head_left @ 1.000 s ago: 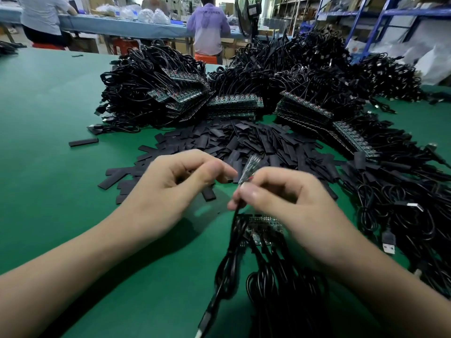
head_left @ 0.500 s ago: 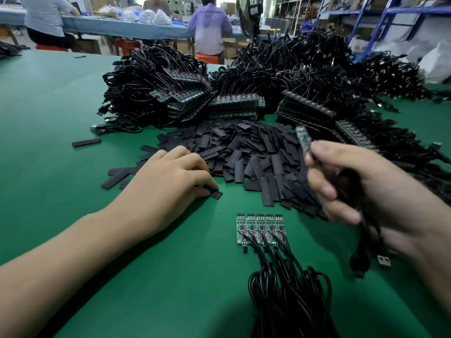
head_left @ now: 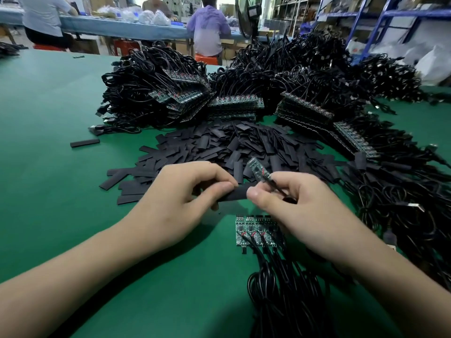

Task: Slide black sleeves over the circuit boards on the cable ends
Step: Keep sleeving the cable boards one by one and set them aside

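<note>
1. Grip: the left hand [head_left: 180, 198] pinches one black sleeve [head_left: 235, 195] between thumb and curled fingers. It holds the sleeve above the bench [head_left: 48, 167], on the near-edge side of the pile of sleeves [head_left: 231, 145]. The right hand [head_left: 307, 213], fingers curled, pinches the circuit board [head_left: 257, 170] where its cable [head_left: 277, 187] joins. Its thumb tip also lies against the sleeve's right end.
2. Alignment: the board's free end points up and away toward the far edge, while the sleeve lies crosswise between the hands. They are not in line, so the board likely needs turning until its free end faces the sleeve's mouth.
3. Mouth: the sleeve looks flat. A light squeeze on its two folded edges should open it. The thumb covers that end, so I cannot tell whether it is open.
4. Feed: push from the board itself, close to the joint. The thin cable would probably buckle if used to push. Parts on the board may catch the sleeve's lip, so a small wiggle is safer than force.
5. Clearance: a row of boards [head_left: 253, 231] lies flat on the bench just below the hands, its leads trailing toward the near edge. Keep the wrists lifted so they are not dragged.
</note>
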